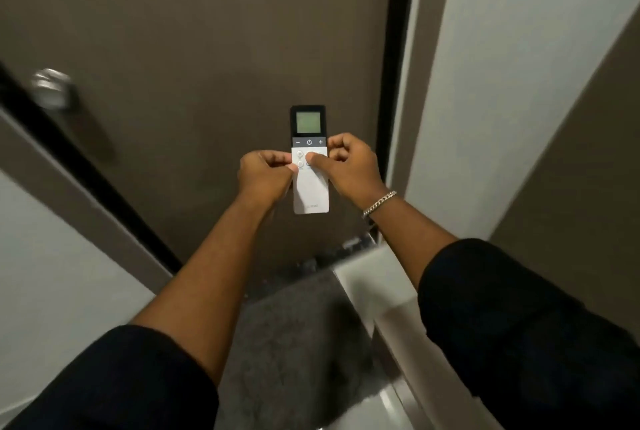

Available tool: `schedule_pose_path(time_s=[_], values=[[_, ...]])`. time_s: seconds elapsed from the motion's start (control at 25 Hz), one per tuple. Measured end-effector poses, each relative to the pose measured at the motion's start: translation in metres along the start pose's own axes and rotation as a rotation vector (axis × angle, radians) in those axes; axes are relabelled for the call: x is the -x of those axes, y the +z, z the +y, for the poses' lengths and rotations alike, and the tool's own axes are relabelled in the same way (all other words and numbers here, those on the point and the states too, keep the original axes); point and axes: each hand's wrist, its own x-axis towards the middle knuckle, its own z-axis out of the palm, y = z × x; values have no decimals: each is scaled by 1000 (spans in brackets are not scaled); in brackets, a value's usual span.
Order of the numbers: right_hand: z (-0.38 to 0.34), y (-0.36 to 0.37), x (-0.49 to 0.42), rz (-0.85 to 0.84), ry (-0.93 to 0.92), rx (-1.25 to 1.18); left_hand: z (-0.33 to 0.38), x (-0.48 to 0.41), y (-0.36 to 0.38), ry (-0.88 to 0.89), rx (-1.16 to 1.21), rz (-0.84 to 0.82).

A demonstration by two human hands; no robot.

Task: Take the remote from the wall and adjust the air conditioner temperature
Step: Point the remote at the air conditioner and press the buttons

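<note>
**Both hands on the remote in front of a brown panel**

A flat, matte brown panel (pixel 194 49) fills the middle of the view, bounded on its right by a narrow black strip (pixel 403 49) and then a pale wall (pixel 519 49). In front of that panel, upright and roughly centred, is the remote (pixel 310 194): a slim white body with a dark top section holding a small greenish screen (pixel 308 123), and below it a grey bar with minus, power and plus marks. Whether the remote touches the panel or is held clear of it cannot be told.

The left hand (pixel 266 175) is curled closed against the remote's left edge, pinching it at the row of round buttons. The right hand (pixel 349 166) closes on the right edge, its thumb laid across the white face just below the grey bar. A silver chain bracelet (pixel 379 203) circles the right wrist; dark sleeves (pixel 519 325) cover both upper arms.

At far left a blurred metal handle (pixel 52 87) sits on a dark edge. Below the hands lies grey, speckled floor (pixel 294 325), with a white ledge (pixel 374 291) running toward the lower right.
</note>
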Motion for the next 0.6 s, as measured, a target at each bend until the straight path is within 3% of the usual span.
schedule_pose_path(time_s=[0.36,0.6], values=[[-289,71,-29,-280,-337,-334,216,18,-198,448,113,190],[-405,63,-28,-380,-532,-471,321,46,-254,694,-23,274]])
